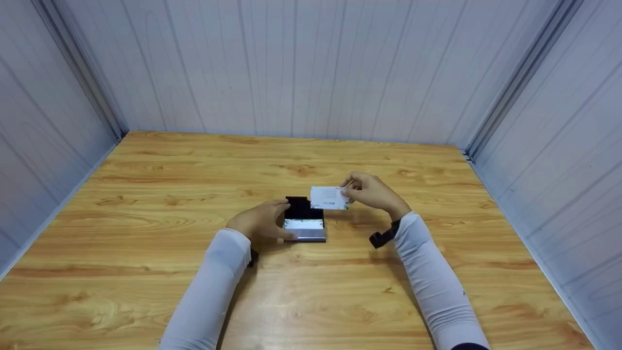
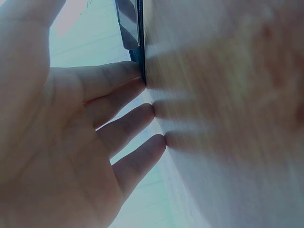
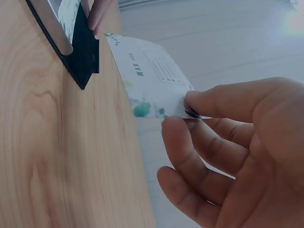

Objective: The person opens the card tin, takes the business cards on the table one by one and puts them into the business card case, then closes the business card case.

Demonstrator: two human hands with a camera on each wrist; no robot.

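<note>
A black and silver business card holder (image 1: 317, 235) lies on the wooden table with a stack of white cards (image 1: 303, 224) in its front part. My left hand (image 1: 262, 219) holds the holder at its left side, thumb at the front and fingers toward the back corner. In the left wrist view, the other fingertips (image 2: 159, 142) rest on the tabletop. My right hand (image 1: 374, 192) pinches one white business card (image 1: 326, 198) by its right end, above the holder's back right part. Green leaf prints and small text show on that card (image 3: 142, 71) in the right wrist view.
The wooden table (image 1: 146, 272) extends around both hands. White panelled walls (image 1: 301, 68) enclose it at the back and on both sides. A black wrist strap with a small device (image 1: 381, 238) hangs below my right wrist.
</note>
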